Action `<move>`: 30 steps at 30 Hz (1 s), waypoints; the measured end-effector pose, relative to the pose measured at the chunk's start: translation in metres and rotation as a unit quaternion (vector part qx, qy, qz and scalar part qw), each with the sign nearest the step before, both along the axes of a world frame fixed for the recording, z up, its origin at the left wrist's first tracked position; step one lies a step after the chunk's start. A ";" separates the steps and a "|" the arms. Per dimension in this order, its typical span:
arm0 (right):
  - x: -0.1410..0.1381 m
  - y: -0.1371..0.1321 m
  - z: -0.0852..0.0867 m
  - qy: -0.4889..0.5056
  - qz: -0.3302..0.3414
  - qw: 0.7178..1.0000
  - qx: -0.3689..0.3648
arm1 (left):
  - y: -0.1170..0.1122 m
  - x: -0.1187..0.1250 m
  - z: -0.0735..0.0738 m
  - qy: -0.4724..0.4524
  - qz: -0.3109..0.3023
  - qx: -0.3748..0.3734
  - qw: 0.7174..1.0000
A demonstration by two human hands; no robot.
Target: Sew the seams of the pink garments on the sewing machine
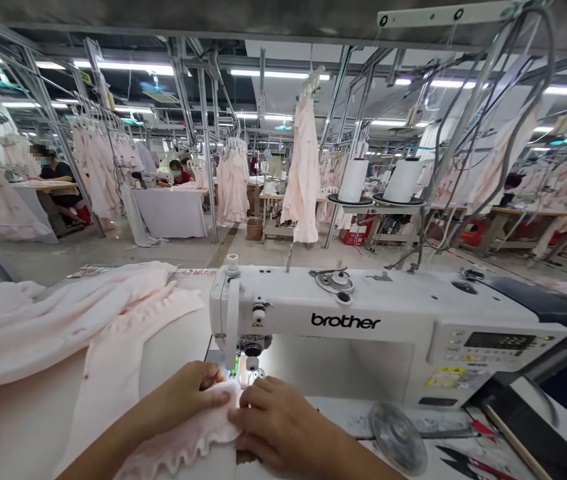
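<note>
A pale pink fabric piece with a ruffled edge (188, 437) lies under both hands, just in front of the needle area of a white sewing machine (293, 320). My left hand (188, 393) pinches the fabric between thumb and curled fingers, left of the needle. On the right, my right hand (276, 420) has its fingers bent and closed on the ruffle's edge. The machine's lamp lights the spot between the hands. The needle tip and presser foot are mostly hidden. More of the pink garment (108, 320) is heaped on the table at the left.
Right of the hands are a clear round disc (397, 437), black scissors (468, 463) and a wooden stick (518, 443). Two white thread cones (353, 180) stand behind the machine. Beyond, pink garments (303, 167) hang on racks, and people (181, 175) sit at other tables.
</note>
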State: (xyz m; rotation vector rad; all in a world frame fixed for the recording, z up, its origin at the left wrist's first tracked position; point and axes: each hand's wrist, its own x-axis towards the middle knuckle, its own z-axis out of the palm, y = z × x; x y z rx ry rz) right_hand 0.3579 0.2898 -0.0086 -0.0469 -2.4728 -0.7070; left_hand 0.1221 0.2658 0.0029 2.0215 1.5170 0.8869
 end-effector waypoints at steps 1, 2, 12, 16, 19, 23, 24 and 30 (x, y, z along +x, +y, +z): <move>-0.001 0.000 0.001 -0.011 -0.012 1.000 0.005 | 0.001 0.001 -0.001 -0.003 0.014 0.008 1.000; -0.001 -0.001 0.002 -0.018 -0.019 1.000 0.008 | 0.002 0.002 -0.002 -0.005 0.030 0.016 0.999; -0.002 -0.007 0.008 -0.040 -0.008 0.995 -0.091 | -0.007 0.014 -0.031 0.174 0.194 0.341 0.903; -0.003 -0.003 0.006 -0.026 0.010 0.993 -0.115 | -0.007 0.007 -0.049 0.329 0.132 0.589 0.726; -0.005 0.003 0.003 0.002 0.012 0.994 -0.105 | -0.005 0.000 -0.054 0.373 0.135 0.663 0.635; -0.007 0.004 0.003 0.041 -0.040 0.995 -0.080 | -0.002 -0.012 -0.046 0.418 0.139 0.677 0.590; -0.007 0.004 0.004 0.040 -0.056 0.994 -0.080 | -0.002 -0.015 -0.042 0.433 0.125 0.676 0.582; -0.006 0.009 0.007 0.037 -0.105 0.991 -0.079 | -0.003 -0.015 -0.019 0.426 0.106 0.689 0.577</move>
